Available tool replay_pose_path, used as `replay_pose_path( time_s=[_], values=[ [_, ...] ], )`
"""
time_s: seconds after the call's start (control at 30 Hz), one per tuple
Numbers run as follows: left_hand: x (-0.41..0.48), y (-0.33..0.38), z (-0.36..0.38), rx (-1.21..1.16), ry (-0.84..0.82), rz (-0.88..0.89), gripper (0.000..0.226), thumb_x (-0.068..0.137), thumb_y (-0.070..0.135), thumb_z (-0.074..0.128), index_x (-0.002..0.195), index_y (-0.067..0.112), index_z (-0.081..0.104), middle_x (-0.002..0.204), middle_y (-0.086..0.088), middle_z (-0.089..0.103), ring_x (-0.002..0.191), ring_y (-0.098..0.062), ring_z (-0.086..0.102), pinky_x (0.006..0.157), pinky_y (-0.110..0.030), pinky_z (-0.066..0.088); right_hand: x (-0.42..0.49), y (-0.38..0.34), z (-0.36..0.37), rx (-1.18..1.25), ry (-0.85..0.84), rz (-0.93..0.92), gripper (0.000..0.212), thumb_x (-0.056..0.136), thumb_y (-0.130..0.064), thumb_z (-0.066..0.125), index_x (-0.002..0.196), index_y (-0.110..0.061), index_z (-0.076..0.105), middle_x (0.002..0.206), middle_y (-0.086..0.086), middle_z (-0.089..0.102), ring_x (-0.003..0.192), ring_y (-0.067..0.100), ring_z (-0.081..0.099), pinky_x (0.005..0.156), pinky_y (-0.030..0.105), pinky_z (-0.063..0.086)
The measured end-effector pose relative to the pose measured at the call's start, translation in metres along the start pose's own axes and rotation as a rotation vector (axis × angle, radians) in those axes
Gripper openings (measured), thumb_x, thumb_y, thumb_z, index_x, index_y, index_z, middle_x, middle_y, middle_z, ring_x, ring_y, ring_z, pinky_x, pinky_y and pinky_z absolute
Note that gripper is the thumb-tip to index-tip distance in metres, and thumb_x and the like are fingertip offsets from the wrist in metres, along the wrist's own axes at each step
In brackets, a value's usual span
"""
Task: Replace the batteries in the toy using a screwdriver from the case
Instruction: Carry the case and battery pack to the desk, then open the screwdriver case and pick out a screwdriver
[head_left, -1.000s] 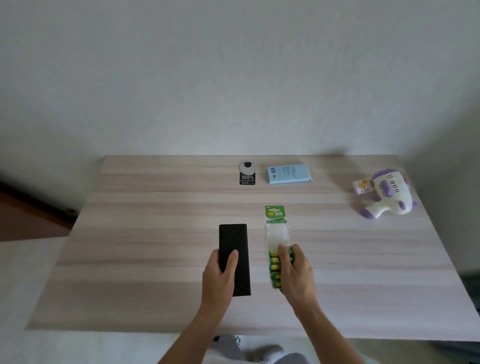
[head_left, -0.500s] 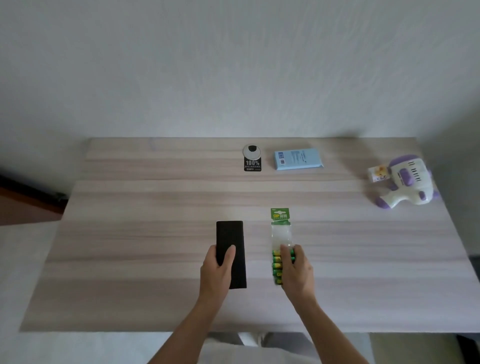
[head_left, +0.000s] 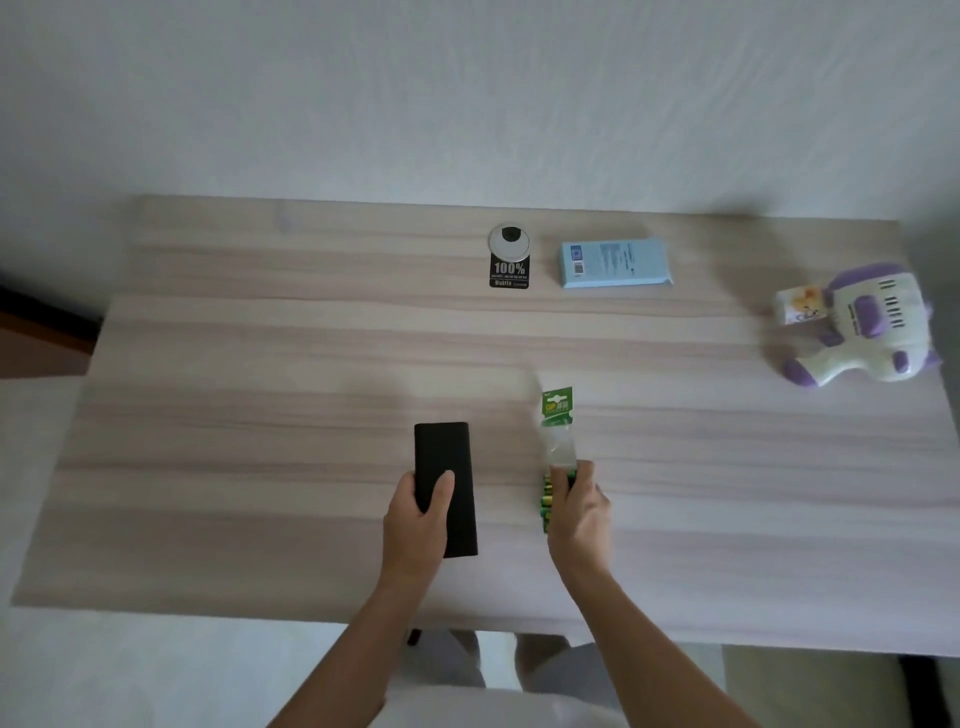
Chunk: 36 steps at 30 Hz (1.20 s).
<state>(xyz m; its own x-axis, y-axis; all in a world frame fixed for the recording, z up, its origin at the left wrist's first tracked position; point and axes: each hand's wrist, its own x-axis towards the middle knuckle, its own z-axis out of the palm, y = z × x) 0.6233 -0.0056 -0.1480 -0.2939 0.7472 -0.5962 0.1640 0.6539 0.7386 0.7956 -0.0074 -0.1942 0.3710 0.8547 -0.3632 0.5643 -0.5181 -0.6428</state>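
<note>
Left hand: your left hand (head_left: 420, 519) grips the near half of the case (head_left: 442, 451), thumb flat on top, fingers round its left edge
Case: a black, flat slab lying on the table (head_left: 234, 467), long side pointing away from you; it looks stiff and smooth, likely a bit slick, so pin it by the 2 long edges while you open it; which side opens I cannot tell
Right hand: your right hand (head_left: 579, 514) clasps the near end of the pack (head_left: 558, 434), fingers curled over the green cells
Pack: just right of the case, not touching it; clear soft blister with a green card header at the far end; judge it light and floppy, so hold it at the cells, not the header
Toy: the toy (head_left: 865, 332) sits at the far right, well apart from both hands; white and purple hard shell, probably light and lumpy; take it by the body; its battery door is not visible
Beyond: a blue box (head_left: 613, 262) and a black tag (head_left: 510, 273) near the far edge
</note>
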Motion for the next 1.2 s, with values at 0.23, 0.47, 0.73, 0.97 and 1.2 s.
replay_pose_path(
  time_s=[0.23, 0.47, 0.73, 0.97, 1.2],
  values=[
    [-0.001, -0.009, -0.001, -0.017, -0.005, -0.019, 0.019, 0.097, 0.035, 0.059, 0.095, 0.017, 0.060, 0.090, -0.006, 0.065, 0.083, -0.019, 0.063, 0.064, -0.026, 0.049, -0.003, 0.007, 0.012, -0.254, 0.074, -0.085, 0.026, 0.105, -0.033, 0.035, 0.107, -0.009, 0.045, 0.080, 0.006, 0.056, 0.073, 0.030, 0.054, 0.058, 0.038, 0.040],
    [-0.004, -0.010, -0.007, -0.005, 0.009, 0.002, 0.017, 0.098, 0.034, 0.059, 0.094, 0.017, 0.060, 0.088, -0.003, 0.064, 0.079, -0.014, 0.062, 0.059, -0.019, 0.049, 0.010, 0.028, 0.020, -0.328, 0.277, -0.109, 0.037, 0.095, -0.025, 0.062, 0.128, -0.009, 0.054, 0.096, 0.015, 0.053, 0.079, 0.036, 0.055, 0.069, 0.042, 0.045],
    [-0.008, 0.001, -0.006, 0.005, -0.018, 0.029, 0.018, 0.098, 0.033, 0.059, 0.096, 0.015, 0.060, 0.088, -0.005, 0.064, 0.079, -0.016, 0.061, 0.060, -0.021, 0.049, 0.011, 0.027, 0.001, -0.158, 0.173, -0.097, 0.038, 0.096, -0.026, 0.062, 0.128, -0.007, 0.054, 0.105, 0.018, 0.053, 0.094, 0.039, 0.053, 0.079, 0.046, 0.047],
    [-0.028, 0.043, 0.002, -0.031, -0.110, 0.091, 0.019, 0.099, 0.031, 0.058, 0.101, 0.012, 0.061, 0.092, -0.007, 0.067, 0.082, -0.018, 0.064, 0.061, -0.020, 0.049, -0.001, 0.022, -0.048, -0.186, 0.104, -0.211, 0.043, 0.095, -0.023, 0.059, 0.135, -0.012, 0.048, 0.111, 0.010, 0.055, 0.095, 0.032, 0.061, 0.083, 0.048, 0.051],
    [-0.060, 0.090, 0.011, -0.141, -0.286, 0.089, 0.021, 0.102, 0.032, 0.053, 0.113, 0.015, 0.057, 0.098, -0.008, 0.067, 0.080, -0.016, 0.070, 0.062, -0.034, 0.060, -0.009, -0.024, -0.092, -0.028, 0.062, -0.280, 0.019, 0.097, -0.025, 0.059, 0.114, -0.017, 0.061, 0.100, 0.002, 0.064, 0.077, 0.010, 0.061, 0.069, 0.036, 0.056]
  ],
)
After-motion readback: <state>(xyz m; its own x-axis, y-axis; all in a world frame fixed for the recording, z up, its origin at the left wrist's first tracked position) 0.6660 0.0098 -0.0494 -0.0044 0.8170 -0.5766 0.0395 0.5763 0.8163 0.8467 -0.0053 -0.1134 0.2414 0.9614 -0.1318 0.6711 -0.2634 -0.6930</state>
